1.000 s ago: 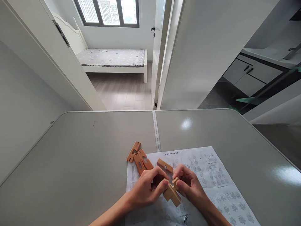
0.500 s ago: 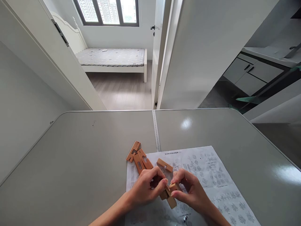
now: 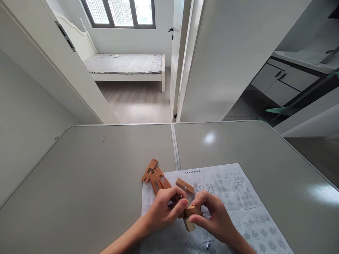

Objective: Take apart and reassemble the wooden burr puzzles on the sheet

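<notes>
Over the printed sheet, several wooden puzzle pieces (image 3: 189, 225) are held together between my two hands. My left hand (image 3: 167, 206) is closed on the cluster's left side, its fingers hiding part of the wood. On the other side, my right hand (image 3: 212, 213) pinches a short notched wooden piece (image 3: 194, 210) between thumb and fingers, against the cluster. How the pieces interlock is hidden. Just beyond my hands a single notched wooden piece (image 3: 184, 185) lies on the paper. Reddish slotted wooden pieces (image 3: 155, 181) lie loosely heaped to the left of it.
The diagram sheet (image 3: 254, 211) lies under my hands on a grey table (image 3: 79, 183) with a centre seam. A small shiny object (image 3: 208, 246) rests near the sheet's bottom. Past the table stand an open door (image 3: 176, 60) and a bed (image 3: 124, 63).
The held pieces have turned, with the lower end shifting left and the right piece pressed nearer the cluster. My right hand has moved slightly left. The loose pieces stay put.
</notes>
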Available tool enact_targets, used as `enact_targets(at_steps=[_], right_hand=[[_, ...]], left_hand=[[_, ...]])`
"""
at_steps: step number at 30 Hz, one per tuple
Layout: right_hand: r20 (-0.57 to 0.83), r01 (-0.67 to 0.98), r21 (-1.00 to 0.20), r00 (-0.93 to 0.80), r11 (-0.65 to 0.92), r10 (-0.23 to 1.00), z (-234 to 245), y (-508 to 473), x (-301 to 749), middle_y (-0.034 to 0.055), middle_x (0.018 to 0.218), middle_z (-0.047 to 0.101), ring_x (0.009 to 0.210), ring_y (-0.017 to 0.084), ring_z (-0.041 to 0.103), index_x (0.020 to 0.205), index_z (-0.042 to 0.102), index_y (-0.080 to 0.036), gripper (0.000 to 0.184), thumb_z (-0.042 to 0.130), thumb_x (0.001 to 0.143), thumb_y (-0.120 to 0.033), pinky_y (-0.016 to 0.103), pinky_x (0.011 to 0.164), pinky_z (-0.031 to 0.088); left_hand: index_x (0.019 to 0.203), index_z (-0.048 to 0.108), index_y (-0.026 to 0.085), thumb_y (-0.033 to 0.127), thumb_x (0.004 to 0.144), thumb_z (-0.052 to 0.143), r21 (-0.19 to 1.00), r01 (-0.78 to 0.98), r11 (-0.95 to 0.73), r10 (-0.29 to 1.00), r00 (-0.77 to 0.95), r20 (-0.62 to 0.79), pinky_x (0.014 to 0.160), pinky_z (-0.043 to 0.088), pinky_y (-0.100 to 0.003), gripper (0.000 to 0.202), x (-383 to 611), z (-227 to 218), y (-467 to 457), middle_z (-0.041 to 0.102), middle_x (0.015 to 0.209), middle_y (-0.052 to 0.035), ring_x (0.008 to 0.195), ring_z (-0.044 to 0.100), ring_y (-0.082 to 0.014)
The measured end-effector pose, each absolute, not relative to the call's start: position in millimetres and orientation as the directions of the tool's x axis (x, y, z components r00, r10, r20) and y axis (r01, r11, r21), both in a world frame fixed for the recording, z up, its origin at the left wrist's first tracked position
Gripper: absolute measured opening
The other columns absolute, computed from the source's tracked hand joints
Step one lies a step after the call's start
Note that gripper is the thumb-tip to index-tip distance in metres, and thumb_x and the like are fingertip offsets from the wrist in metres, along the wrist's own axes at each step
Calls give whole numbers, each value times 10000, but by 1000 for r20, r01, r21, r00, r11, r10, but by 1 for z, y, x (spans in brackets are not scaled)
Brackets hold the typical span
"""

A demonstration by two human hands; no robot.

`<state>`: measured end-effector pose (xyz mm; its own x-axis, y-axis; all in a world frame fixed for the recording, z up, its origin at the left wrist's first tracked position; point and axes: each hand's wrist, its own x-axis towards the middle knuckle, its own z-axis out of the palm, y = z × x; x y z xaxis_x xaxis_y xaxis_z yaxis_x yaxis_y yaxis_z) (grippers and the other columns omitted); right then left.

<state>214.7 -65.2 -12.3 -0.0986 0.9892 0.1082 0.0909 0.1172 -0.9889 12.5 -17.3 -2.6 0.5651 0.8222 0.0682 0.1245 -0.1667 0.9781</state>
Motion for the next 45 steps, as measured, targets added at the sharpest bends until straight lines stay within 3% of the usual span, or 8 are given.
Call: enact_targets(at_steps=[5, 14, 17, 25, 29, 36, 40, 45], right_hand=[[58, 9, -998, -96, 60, 994, -13, -62, 219, -46, 641, 543, 576, 150, 495, 835, 626, -243, 337, 846, 854, -498, 257, 551, 439], [-29, -8, -1000, -134, -30, 991, -15, -61, 222, -2, 697, 586, 625, 172, 531, 812, 665, -223, 469, 840, 795, -658, 282, 591, 471], [-14, 15, -1000, -131, -12, 991, -16, -62, 222, -6, 690, 587, 618, 170, 528, 817, 671, -224, 463, 839, 800, -655, 279, 582, 468], [117, 44, -992, -81, 121, 990, -22, -65, 215, -87, 576, 492, 525, 132, 474, 810, 633, -254, 334, 928, 792, -409, 259, 553, 444], [95, 84, -992, 11, 93, 995, -23, -65, 217, -62, 593, 530, 546, 149, 502, 840, 640, -245, 298, 859, 858, -447, 270, 557, 476], [-65, 111, -989, 290, -101, 955, -25, -54, 223, -19, 677, 579, 552, 154, 533, 924, 663, -217, 385, 712, 940, -598, 263, 513, 483], [-119, 84, -985, 323, -154, 939, -23, -48, 223, -31, 639, 578, 555, 167, 552, 995, 666, -219, 437, 674, 943, -653, 274, 551, 494], [-113, 124, -979, 330, -161, 937, -23, -46, 223, -19, 656, 616, 606, 177, 581, 1043, 674, -215, 453, 643, 962, -660, 277, 603, 502]], left_hand=[[1042, 666, 151, 523, 1063, 501, 976, 67, -205, 780, 614, 122, 587, 424, -222, 407, 9, 9, -14, 624, 720, -23, 609, 523, -128], [852, 586, 169, 668, 994, 560, 987, 64, -150, 779, 622, 78, 546, 348, -219, 519, 8, 5, -13, 504, 654, 30, 566, 405, -101], [844, 576, 174, 587, 1002, 585, 983, 78, -165, 777, 624, 81, 539, 333, -221, 442, 7, 3, -13, 488, 635, 42, 550, 409, -97], [801, 497, 207, 324, 897, 728, 976, 148, -161, 794, 607, 39, 506, 309, -203, 276, 8, -1, -18, 440, 576, 90, 488, 395, -74], [849, 495, 205, 305, 937, 666, 974, 123, -192, 826, 556, 92, 519, 312, -204, 216, 10, -1, -18, 451, 597, 85, 506, 383, -77], [986, 587, 195, 246, 956, 658, 927, 170, -334, 833, 514, 206, 516, 366, -194, 91, 11, -7, -23, 498, 619, 73, 508, 421, -85], [1036, 627, 206, 199, 942, 686, 833, 260, -489, 817, 471, 332, 564, 425, -209, 111, 12, -11, -25, 624, 715, 27, 554, 524, -99], [1076, 612, 213, 220, 989, 659, 803, 330, -497, 846, 392, 362, 605, 463, -228, 99, 12, -14, -24, 630, 744, 26, 598, 574, -120]])
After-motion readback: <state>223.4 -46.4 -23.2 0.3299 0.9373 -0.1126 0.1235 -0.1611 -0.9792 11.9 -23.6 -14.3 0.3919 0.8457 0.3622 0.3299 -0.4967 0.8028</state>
